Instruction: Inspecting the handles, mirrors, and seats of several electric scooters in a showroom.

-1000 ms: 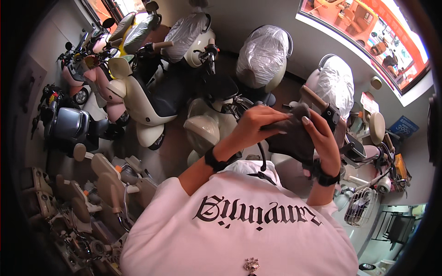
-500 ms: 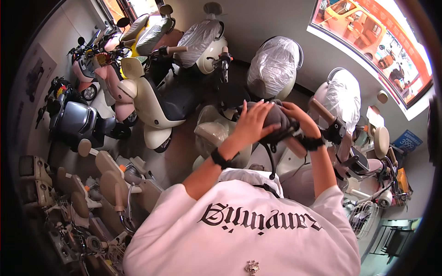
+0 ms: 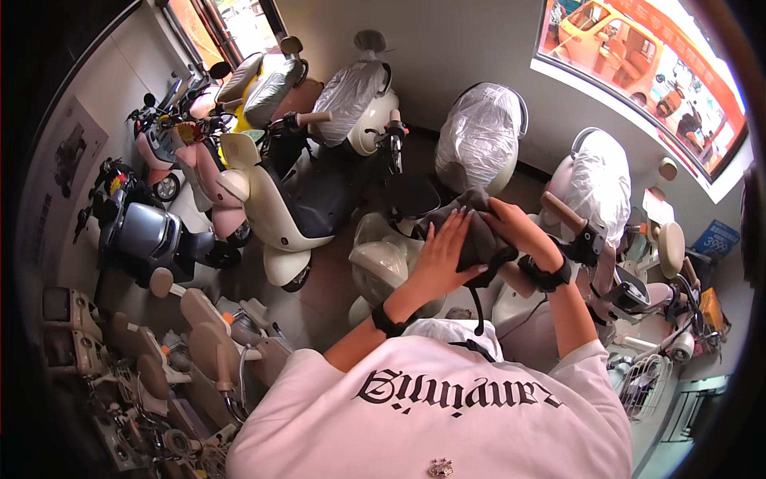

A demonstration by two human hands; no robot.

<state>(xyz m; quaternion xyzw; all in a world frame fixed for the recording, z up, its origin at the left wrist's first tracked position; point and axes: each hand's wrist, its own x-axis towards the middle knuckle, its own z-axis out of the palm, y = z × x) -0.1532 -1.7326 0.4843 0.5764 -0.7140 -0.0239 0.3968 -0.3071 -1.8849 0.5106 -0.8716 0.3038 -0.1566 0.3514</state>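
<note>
Both my hands are on a bunched dark grey cloth [image 3: 482, 246] in front of my chest. My left hand [image 3: 445, 246] cups it from the left, its fingers long across the top and the thumb lower down. From the right, my right hand [image 3: 525, 235] curves its fingers over the far part. Whatever lies under the cloth is hidden, though it sits among scooter handlebars. A thin black lever [image 3: 479, 310] hangs below the cloth. Close to my right wrist is a beige handlebar grip [image 3: 517, 279]. A dark mirror [image 3: 411, 195] stands left of the cloth.
Scooters surround me closely. A cream scooter [image 3: 278, 209] stands at the left, and a plastic-wrapped seat [image 3: 481, 128] at the back. Another beige grip [image 3: 565, 211] juts out beyond my right hand. Several beige seats [image 3: 214, 351] crowd the lower left. A window [image 3: 638, 72] is at the upper right.
The whole view has shifted, so the scooters appear lower. The cloth has been turned or pushed, and more of it shows above my fingers. Both hands stay on it.
</note>
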